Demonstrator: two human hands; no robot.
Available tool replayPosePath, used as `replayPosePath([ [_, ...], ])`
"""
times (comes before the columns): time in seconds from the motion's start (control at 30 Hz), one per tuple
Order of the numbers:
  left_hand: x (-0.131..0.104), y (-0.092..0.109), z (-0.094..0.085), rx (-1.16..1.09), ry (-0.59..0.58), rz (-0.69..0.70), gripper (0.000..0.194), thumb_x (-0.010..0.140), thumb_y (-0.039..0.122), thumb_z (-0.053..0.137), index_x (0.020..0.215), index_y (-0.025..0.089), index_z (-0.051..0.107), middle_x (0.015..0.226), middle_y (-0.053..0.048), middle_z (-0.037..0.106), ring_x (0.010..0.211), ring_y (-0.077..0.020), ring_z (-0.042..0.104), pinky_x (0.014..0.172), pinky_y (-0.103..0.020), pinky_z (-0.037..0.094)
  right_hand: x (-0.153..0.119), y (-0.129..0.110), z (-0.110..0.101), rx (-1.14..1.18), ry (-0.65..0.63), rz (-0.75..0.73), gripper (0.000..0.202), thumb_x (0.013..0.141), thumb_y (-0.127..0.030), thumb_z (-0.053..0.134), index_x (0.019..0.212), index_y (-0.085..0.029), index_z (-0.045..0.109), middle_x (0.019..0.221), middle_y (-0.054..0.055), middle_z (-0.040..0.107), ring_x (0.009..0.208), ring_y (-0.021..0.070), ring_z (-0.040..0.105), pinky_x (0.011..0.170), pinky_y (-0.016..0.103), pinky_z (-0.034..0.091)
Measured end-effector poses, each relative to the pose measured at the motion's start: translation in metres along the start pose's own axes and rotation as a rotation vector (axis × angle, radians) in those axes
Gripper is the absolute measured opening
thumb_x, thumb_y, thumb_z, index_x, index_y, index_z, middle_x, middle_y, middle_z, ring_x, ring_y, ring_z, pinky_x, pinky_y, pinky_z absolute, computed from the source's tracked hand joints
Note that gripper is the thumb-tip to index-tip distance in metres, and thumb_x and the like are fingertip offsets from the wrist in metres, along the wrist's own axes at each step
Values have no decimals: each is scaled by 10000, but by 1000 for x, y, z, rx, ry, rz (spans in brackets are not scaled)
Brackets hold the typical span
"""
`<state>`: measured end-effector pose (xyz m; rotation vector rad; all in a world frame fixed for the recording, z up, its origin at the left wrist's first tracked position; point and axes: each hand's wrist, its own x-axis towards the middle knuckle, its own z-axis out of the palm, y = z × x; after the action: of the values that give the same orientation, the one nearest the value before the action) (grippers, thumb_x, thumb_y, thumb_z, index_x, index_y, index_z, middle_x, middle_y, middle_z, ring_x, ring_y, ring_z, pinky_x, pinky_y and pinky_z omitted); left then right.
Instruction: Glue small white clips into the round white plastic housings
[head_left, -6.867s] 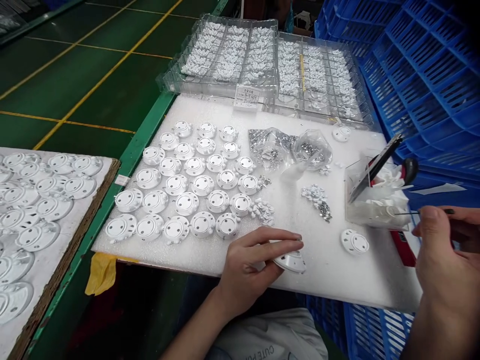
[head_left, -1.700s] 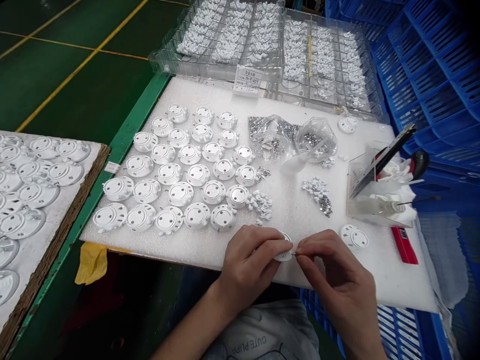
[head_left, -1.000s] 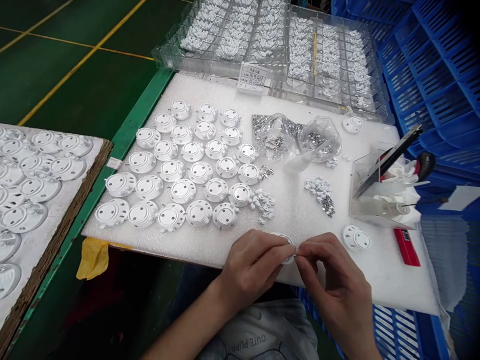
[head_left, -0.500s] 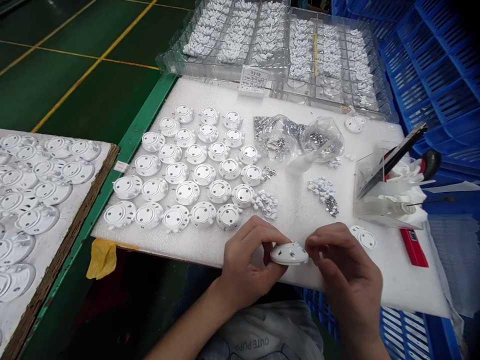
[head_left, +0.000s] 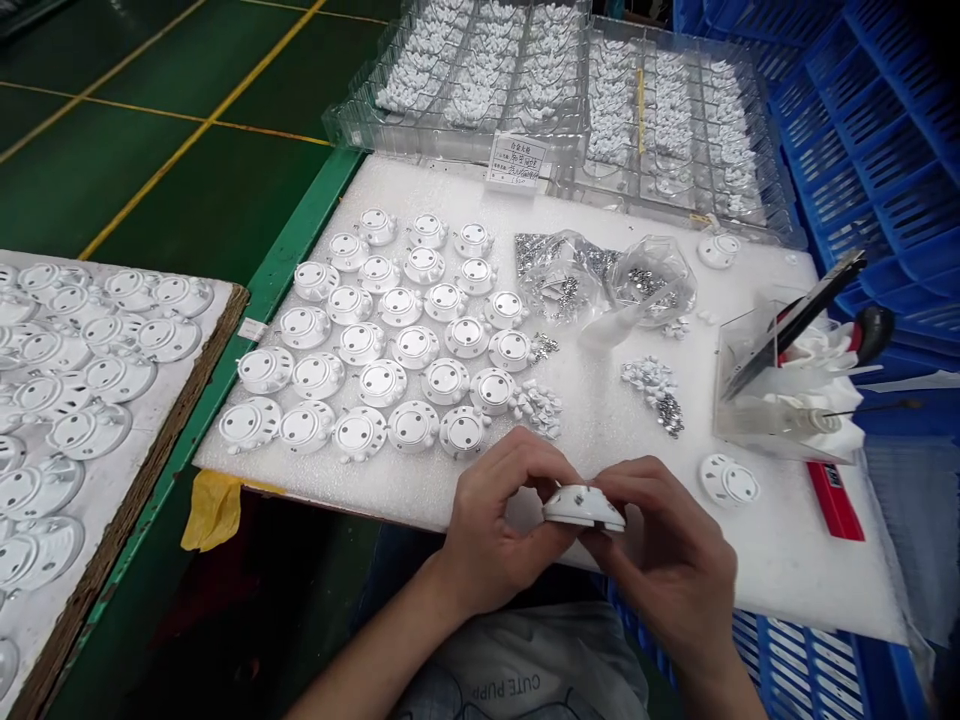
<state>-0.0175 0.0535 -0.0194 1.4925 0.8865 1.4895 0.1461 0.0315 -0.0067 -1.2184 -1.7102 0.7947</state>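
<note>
Between both hands, above the near edge of the foam board, is a white round domed part [head_left: 582, 508] with small metal bits on its sloped side. My left hand [head_left: 504, 510] pinches it at its left side, thumb below and fingers behind. Closed on its right side is my right hand [head_left: 667, 535], fingertips at the top and thumb underneath. Just beyond my left hand lies a pile of small white pieces [head_left: 535, 408]. Rows of similar white domed parts [head_left: 382, 382] stand to the left. A single white domed part [head_left: 729, 481] lies right of my right hand.
Bags of small metal pieces [head_left: 649, 280] and a squeeze bottle [head_left: 604, 327] stand mid-board. A clear tool box [head_left: 780, 430] and a red object [head_left: 835, 500] are at right. Behind are clear trays [head_left: 450, 135] and blue crates [head_left: 877, 130]; another loaded board [head_left: 169, 390] is left.
My right hand has moved left and closed on the white domed part, which has turned so that a dark notch shows on its rim. The view has shifted slightly.
</note>
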Motion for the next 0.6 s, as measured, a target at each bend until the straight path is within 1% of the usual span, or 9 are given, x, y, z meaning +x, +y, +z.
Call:
replayPosePath([
  [0.1,0,-1,-1,7,-22,24,249,986,423,678,907,187,663,819,-29,664,750,-148,628,668,-260,544,0,-1,2,-47,7,-23,127,875,-172,741,978,-241,712,839,23,675,709,156,639,584,268,507],
  [0.17,0,-1,-1,35,-51,48,224,997,406,662,944,188,671,867,-40,672,791,-159,649,701,-273,564,-2,0,2,-48,53,-26,132,881,-149,714,976,-240,711,845,30,684,710,163,637,596,285,515],
  [0.27,0,-2,-2,97,-90,76,201,1007,393,647,987,196,682,921,-47,676,820,-165,662,724,-284,582,-6,3,2,-51,114,-34,198,856,-120,718,1008,-246,718,862,31,698,701,167,621,597,303,512],
  [0.4,-2,-2,-2,193,-93,120,229,1026,421,608,1032,204,680,949,-51,654,840,-166,663,730,-283,592,-10,6,3,-70,187,-98,259,826,-83,731,1034,-236,714,851,30,695,732,182,621,590,314,495],
  [0.5,-6,-4,-1,235,-100,195,200,1047,380,580,1076,198,659,953,-46,641,843,-150,664,733,-252,594,-11,7,5,-66,224,-122,249,816,-78,741,1013,-226,704,838,28,683,746,188,616,596,322,492],
  [0.6,-9,-5,1,267,-120,264,187,1066,334,545,1112,184,648,983,-55,648,859,-141,668,755,-233,597,-12,7,7,-21,255,-97,220,816,-91,755,983,-221,694,835,25,664,748,189,608,603,329,489],
])
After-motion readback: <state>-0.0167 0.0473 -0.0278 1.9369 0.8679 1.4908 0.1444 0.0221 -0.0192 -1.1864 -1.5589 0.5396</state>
